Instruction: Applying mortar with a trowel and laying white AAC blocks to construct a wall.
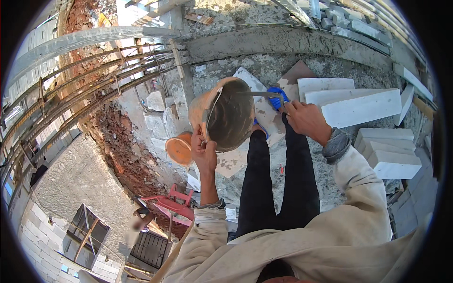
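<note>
Left hand (205,150) clasps rim of tilted bucket (200,112); right hand (303,117) grips trowel (259,94), blade at bucket's mouth. Smaller bucket (178,149) at left, white blocks (363,106) at right.

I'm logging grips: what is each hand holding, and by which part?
The left hand holds the bucket at its rim; the right hand holds a thin metal tool by the end outside the bucket.

Orange bucket (197,109) with grey inside, blue shoes (275,98), black trousers (300,177), beige sleeves (361,174), white blocks (363,106)
</note>
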### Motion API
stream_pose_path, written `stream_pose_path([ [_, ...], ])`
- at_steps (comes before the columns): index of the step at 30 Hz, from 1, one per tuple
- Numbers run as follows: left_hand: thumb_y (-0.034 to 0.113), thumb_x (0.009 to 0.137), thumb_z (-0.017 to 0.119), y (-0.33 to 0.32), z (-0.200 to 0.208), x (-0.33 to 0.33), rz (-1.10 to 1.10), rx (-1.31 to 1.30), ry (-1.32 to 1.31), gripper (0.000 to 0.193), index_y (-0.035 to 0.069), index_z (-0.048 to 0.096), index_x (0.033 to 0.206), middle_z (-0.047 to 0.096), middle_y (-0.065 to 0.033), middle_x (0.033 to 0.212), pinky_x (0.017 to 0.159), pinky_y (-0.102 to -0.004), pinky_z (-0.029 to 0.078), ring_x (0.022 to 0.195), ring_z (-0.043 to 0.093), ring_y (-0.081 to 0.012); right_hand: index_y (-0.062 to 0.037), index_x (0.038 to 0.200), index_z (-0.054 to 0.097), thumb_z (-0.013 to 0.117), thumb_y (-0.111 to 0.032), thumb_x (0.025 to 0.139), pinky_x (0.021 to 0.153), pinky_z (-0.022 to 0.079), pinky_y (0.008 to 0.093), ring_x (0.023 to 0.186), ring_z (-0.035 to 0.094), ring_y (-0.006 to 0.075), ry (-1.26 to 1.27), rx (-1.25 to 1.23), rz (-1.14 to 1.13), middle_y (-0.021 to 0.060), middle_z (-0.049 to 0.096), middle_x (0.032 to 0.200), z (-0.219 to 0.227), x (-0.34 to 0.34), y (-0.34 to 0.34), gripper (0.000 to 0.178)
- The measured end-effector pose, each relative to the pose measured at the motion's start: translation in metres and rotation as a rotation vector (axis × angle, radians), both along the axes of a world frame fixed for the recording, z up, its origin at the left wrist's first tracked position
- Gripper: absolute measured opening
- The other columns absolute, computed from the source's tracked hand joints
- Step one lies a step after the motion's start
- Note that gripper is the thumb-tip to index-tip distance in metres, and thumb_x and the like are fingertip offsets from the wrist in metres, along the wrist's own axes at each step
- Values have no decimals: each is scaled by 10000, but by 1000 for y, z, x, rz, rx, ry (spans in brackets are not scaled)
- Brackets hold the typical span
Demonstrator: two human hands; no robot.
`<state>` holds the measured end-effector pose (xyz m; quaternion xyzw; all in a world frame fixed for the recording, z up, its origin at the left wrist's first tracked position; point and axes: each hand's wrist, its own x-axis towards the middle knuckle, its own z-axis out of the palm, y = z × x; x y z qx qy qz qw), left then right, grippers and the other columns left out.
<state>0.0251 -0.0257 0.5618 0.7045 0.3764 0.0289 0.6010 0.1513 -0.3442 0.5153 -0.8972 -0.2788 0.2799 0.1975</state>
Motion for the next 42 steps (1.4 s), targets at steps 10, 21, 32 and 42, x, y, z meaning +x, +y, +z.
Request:
stream_pose_path([
  [10,-60,730,513,29,45,27,-100,13,-289,60,-7,533,710,570,-241,1428,1071,-353,425,1270,584,-268,-39,1223,661,569,-312,1036,507,526,293,624,660,173,1658,417,-203,69,649,783,-34,-27,79,344],
  [21,60,781,544,70,-25,-67,527,-383,-106,245,24,580,1021,594,-72,960,858,-370,540,862,610,-210,-46,1297,601,663,-293,880,710,544,427,807,691,296,170,374,-180,130,669,881,35,13,-31,489],
  [32,146,892,584,72,-3,-88,389,-110,163,110,107,574,994,612,-33,1007,734,-407,527,891,604,-193,-93,1332,518,612,-296,933,738,558,486,854,693,394,-292,-12,-660,166,675,1005,49,-34,-138,457],
  [42,229,877,751,-64,64,-6,-474,-235,404,227,141,544,911,584,10,914,691,-371,477,852,567,-136,-38,1205,649,631,-312,852,905,534,545,1016,674,458,609,-282,-1454,273,706,1047,42,-490,-112,448],
])
